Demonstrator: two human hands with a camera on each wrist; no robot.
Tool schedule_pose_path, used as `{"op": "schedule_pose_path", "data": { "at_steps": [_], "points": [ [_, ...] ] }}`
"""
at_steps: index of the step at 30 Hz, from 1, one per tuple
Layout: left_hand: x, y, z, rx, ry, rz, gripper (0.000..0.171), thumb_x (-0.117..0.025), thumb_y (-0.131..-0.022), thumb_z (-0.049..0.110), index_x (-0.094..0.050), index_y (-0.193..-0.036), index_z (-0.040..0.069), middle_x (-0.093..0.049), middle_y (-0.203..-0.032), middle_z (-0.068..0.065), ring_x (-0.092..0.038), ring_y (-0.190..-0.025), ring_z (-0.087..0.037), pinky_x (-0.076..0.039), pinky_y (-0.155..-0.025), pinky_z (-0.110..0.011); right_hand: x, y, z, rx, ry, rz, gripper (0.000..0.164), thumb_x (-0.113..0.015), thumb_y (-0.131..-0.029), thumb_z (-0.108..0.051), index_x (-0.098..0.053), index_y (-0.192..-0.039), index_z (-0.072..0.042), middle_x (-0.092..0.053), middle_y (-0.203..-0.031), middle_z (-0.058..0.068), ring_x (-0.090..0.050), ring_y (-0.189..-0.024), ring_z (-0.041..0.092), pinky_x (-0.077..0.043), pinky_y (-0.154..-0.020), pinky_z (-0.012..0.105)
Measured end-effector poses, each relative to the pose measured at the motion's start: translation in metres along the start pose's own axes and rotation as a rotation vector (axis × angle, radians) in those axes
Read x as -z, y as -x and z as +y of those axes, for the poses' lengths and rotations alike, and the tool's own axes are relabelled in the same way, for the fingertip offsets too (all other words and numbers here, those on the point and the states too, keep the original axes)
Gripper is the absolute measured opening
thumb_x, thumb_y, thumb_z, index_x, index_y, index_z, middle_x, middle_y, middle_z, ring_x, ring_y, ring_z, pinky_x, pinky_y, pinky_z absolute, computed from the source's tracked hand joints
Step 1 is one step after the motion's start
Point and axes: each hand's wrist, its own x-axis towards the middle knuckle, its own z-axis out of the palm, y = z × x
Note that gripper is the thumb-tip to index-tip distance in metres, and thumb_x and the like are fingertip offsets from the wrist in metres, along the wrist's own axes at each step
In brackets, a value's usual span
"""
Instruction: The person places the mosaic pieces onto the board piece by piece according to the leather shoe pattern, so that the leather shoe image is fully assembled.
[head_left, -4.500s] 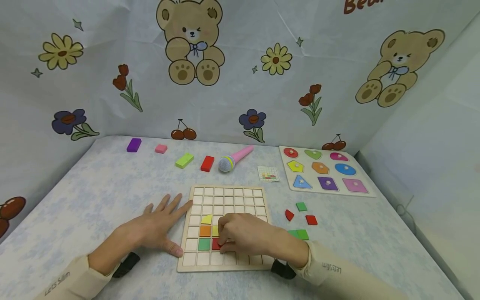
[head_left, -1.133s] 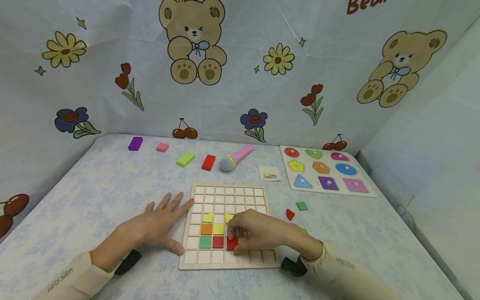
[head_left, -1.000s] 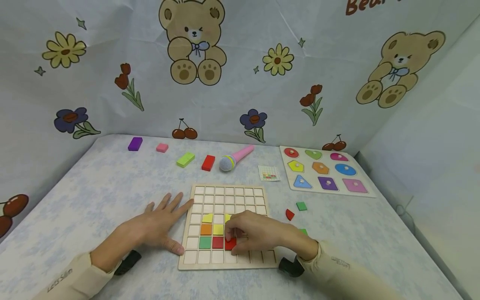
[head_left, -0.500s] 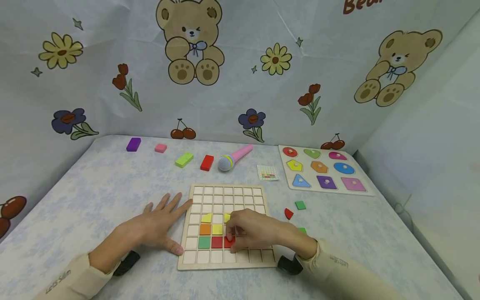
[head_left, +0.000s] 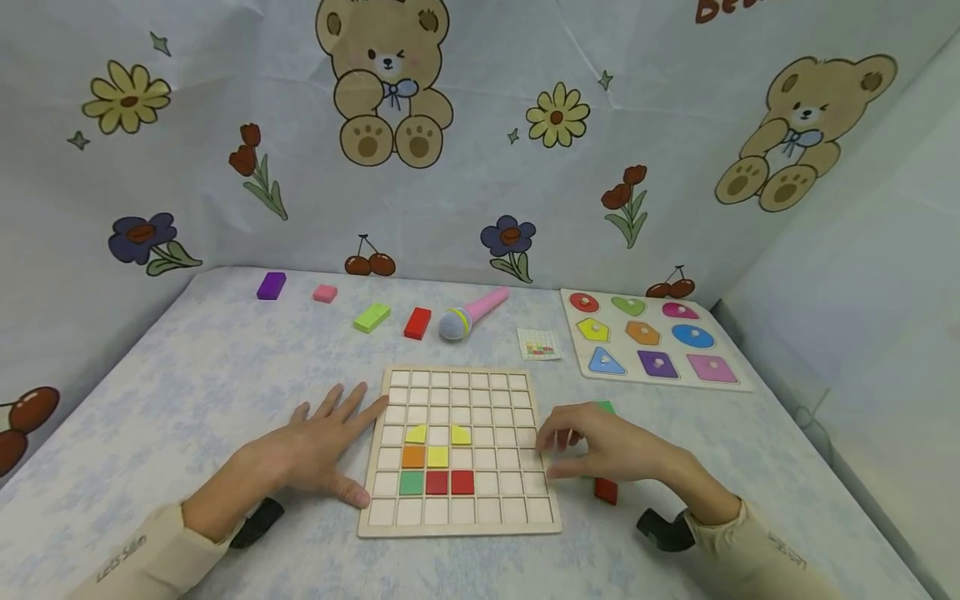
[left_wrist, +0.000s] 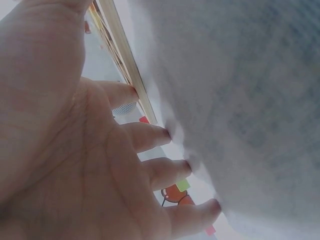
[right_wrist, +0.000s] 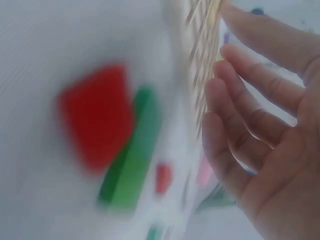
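A wooden grid board (head_left: 517, 523) lies mid-table. Its lower left cells hold two cut-corner yellow tiles (head_left: 461, 436), an orange tile (head_left: 413, 457), a square yellow tile (head_left: 437, 457), a green tile (head_left: 411, 482) and two red tiles (head_left: 462, 482). My left hand (head_left: 311, 454) is spread on the table, with index fingertip and thumb at the board's left edge. Just past the board's right edge, my right hand (head_left: 607, 442) hovers with loosely bent fingers and nothing between them. Loose tiles lie under and beside it, partly hidden: a red square (right_wrist: 97, 117), green pieces (right_wrist: 135, 155) and a smaller red piece (right_wrist: 163, 178).
Behind the board lie a pink toy microphone (head_left: 472, 314), a small pattern card (head_left: 538, 344), and red (head_left: 417, 323), lime (head_left: 372, 317), pink (head_left: 325, 293) and purple (head_left: 272, 286) blocks. A shape puzzle (head_left: 660, 340) sits at the back right, near the wall.
My right hand has let go of the red tile, now flat in its cell beside the other red one, and moved right off the board. The left hand keeps its place.
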Motion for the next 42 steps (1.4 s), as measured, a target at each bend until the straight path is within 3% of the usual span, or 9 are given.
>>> {"op": "schedule_pose_path", "data": {
  "at_steps": [4, 9, 17, 36, 42],
  "points": [
    [0.001, -0.001, 0.001, 0.002, -0.006, 0.002, 0.127, -0.081, -0.064, 0.066, -0.016, -0.162, 0.018, -0.006, -0.167, -0.023, -0.001, -0.151, -0.053, -0.008, -0.108, -0.080, 0.009, 0.020, 0.020, -0.046, 0.012, 0.031, 0.026, -0.080, -0.086, -0.031, -0.069, -0.107, -0.020, -0.067, -0.101, -0.007, -0.060, -0.089, 0.013, -0.053, -0.079, 0.029],
    [0.001, -0.001, 0.002, 0.006, 0.002, -0.010, 0.127, -0.082, -0.064, 0.066, -0.017, -0.162, 0.018, -0.006, -0.167, -0.022, -0.001, -0.151, -0.052, -0.008, -0.109, -0.080, 0.016, 0.041, 0.037, -0.139, -0.036, 0.000, 0.025, -0.081, -0.085, -0.027, -0.068, -0.104, -0.019, -0.066, -0.099, -0.006, -0.061, -0.093, 0.016, -0.054, -0.082, 0.030],
    [0.002, 0.000, 0.001, 0.007, 0.001, -0.001, 0.127, -0.082, -0.064, 0.066, -0.016, -0.162, 0.019, -0.006, -0.167, -0.022, -0.001, -0.151, -0.052, -0.007, -0.108, -0.080, 0.018, 0.055, 0.049, -0.192, -0.039, -0.004, 0.022, -0.082, -0.084, -0.020, -0.066, -0.099, -0.019, -0.064, -0.099, -0.007, -0.059, -0.094, 0.016, -0.054, -0.082, 0.027],
    [0.002, 0.002, 0.002, -0.008, 0.015, 0.006, 0.128, -0.081, -0.062, 0.067, -0.017, -0.162, 0.017, -0.007, -0.167, -0.023, -0.001, -0.151, -0.053, -0.007, -0.108, -0.081, 0.017, 0.050, 0.048, -0.166, 0.021, 0.016, 0.017, -0.080, -0.085, -0.022, -0.067, -0.096, -0.022, -0.065, -0.095, -0.011, -0.059, -0.089, 0.012, -0.054, -0.078, 0.025],
    [0.001, 0.002, 0.002, -0.003, 0.024, 0.006, 0.129, -0.081, -0.062, 0.067, -0.018, -0.162, 0.017, -0.006, -0.167, -0.022, -0.001, -0.151, -0.052, -0.007, -0.108, -0.080, 0.022, 0.046, 0.038, -0.104, 0.056, 0.049, 0.017, -0.079, -0.086, -0.022, -0.067, -0.099, -0.021, -0.066, -0.096, -0.012, -0.060, -0.087, 0.011, -0.055, -0.078, 0.026]
  ]
}}
